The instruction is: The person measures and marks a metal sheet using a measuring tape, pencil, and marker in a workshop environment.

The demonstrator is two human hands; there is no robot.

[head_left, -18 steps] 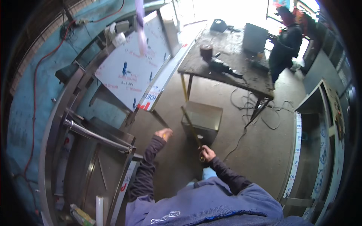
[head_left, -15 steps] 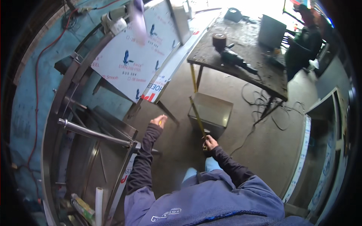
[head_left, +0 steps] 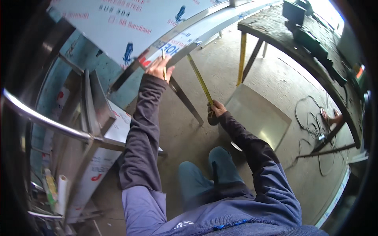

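My left hand (head_left: 158,68) is at the edge of a metal table (head_left: 157,25) covered in printed white protective film. Its fingers close on a thin yellowish pencil (head_left: 164,71) pointing up toward that edge. Lower and to the right, my right hand (head_left: 219,107) grips a tape measure (head_left: 212,117). The yellow blade (head_left: 201,80) runs out from the case up to the table's edge, where its end seems to meet the rim. Whether the end is hooked there I cannot tell.
A metal box (head_left: 262,114) stands on the floor by my right forearm. Behind it is a worn workbench (head_left: 271,33) with a power tool (head_left: 315,45) on top. Cables (head_left: 315,126) tangle beneath. At left are a steel tube rail (head_left: 51,122) and a white roll (head_left: 62,192).
I have leaned in toward the film-covered table. My left hand has come up to its edge with the pencil. The tape blade has swung from over the box to the table's edge.
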